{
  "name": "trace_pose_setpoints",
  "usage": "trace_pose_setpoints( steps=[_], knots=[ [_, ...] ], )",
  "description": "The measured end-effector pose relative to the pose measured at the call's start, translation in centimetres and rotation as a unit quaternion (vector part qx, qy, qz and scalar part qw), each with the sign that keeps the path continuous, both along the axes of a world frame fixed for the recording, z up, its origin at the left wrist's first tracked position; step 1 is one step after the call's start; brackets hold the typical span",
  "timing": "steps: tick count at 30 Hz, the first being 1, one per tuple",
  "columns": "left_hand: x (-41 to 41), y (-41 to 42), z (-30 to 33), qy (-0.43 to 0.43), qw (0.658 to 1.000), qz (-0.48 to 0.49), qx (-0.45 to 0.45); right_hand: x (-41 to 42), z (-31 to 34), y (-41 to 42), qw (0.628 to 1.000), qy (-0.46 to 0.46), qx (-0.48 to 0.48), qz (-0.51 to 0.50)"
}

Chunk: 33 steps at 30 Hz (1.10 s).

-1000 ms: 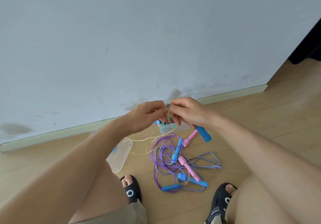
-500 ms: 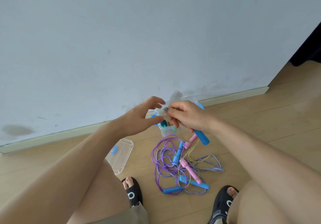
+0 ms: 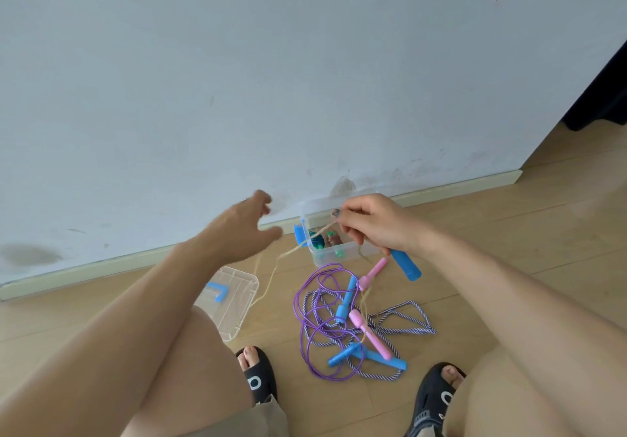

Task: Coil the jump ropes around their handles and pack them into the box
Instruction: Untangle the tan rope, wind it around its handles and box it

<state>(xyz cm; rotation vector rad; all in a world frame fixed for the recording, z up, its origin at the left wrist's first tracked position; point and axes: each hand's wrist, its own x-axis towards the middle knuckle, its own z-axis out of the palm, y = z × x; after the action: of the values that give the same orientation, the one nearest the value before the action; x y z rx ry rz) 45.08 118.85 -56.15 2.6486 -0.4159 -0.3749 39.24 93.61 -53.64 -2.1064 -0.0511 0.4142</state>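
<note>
My right hand grips a blue handle and pinches a thin beige rope near its top, above the clear box by the wall. The beige rope trails left and down to the floor. My left hand hovers open to the left of the box, fingers spread, holding nothing. On the floor lie a tangled purple rope, a blue-white braided rope, two pink handles and several blue handles. Small green and brown items sit inside the box.
The clear box lid with a blue clip lies on the wood floor at left, by my left knee. My two feet in black sandals flank the rope pile. The wall and baseboard run right behind the box.
My left hand let go of the rope near my right hand, opened and swung out to the left. My right hand keeps the blue handle and rope over the box.
</note>
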Motion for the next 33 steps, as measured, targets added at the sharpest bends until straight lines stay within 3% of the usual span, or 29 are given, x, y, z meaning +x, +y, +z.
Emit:
trace_pose_setpoints(
  steps=[4, 11, 16, 20, 22, 24, 28, 30, 33],
  knots=[
    [-1.9, -3.4, 0.8, 0.08, 0.974, -0.114, -0.179, -0.1, 0.1, 1.6, 0.998, 0.005, 0.056, 0.012],
    [-2.2, -4.0, 2.6, 0.091, 0.966, -0.101, -0.22, -0.2, 0.4, 1.1, 0.997, 0.019, 0.076, 0.002],
    [-2.2, -3.5, 2.5, 0.055, 0.971, -0.081, -0.217, -0.2, 0.2, 0.9, 0.997, 0.024, 0.074, 0.011],
    [0.9, -1.8, 1.3, -0.069, 0.982, 0.135, -0.115, -0.2, 0.3, 0.2, 0.999, 0.022, 0.034, 0.021],
    [1.5, -0.5, 0.8, -0.077, 0.983, 0.163, -0.029, -0.2, 0.3, -0.1, 0.999, 0.02, 0.033, 0.012],
    [0.8, -0.5, 0.4, -0.028, 0.996, 0.084, 0.0, -0.1, 0.3, 0.0, 0.999, 0.022, 0.049, 0.005],
    [-2.1, -3.2, 1.2, 0.044, 0.977, -0.126, -0.165, -0.1, 0.3, 1.3, 0.996, 0.027, 0.087, 0.011],
    [-2.8, -4.5, 1.8, 0.035, 0.966, -0.125, -0.222, -0.1, 0.3, 1.6, 0.994, 0.024, 0.102, 0.015],
    [-2.9, -4.9, 2.4, 0.015, 0.966, -0.136, -0.221, 0.0, 0.2, 1.2, 0.994, 0.03, 0.103, 0.013]
  ],
)
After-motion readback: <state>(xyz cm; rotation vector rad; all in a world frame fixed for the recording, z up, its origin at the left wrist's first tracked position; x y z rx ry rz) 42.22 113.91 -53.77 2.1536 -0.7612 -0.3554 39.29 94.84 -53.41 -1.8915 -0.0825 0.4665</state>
